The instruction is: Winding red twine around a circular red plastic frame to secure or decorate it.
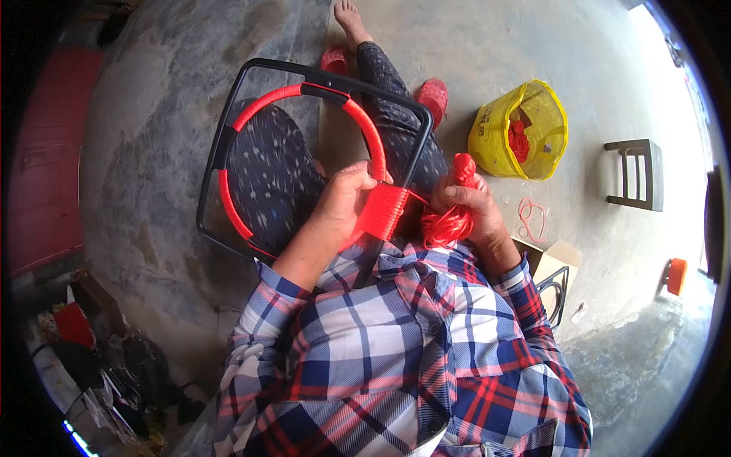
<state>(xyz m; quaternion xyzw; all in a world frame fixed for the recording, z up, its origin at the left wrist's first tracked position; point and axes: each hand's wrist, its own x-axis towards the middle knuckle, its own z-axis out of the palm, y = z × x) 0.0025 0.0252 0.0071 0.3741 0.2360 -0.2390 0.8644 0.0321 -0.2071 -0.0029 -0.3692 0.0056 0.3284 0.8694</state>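
Note:
A black metal frame (283,66), roughly rectangular with rounded corners, rests over my lap. Inside it sits a ring (368,126) wrapped in red cord, with bare black stretches between the wrapped parts. Close turns of red cord form a flat band (385,211) at the frame's near right side. My left hand (341,195) is closed on the frame where the ring meets this band, thumb on top. To the right, my right hand (478,207) grips a looped bundle of red cord (448,227). One strand runs from the bundle to the band.
A yellow bucket (487,141) holding more red cord (518,142) stands at the right. Red clogs (432,100) lie near my bare foot (351,21). Loose red cord (532,219), a cardboard box (562,255) and a small dark stool (649,175) are farther right. Clutter (114,365) fills the lower left.

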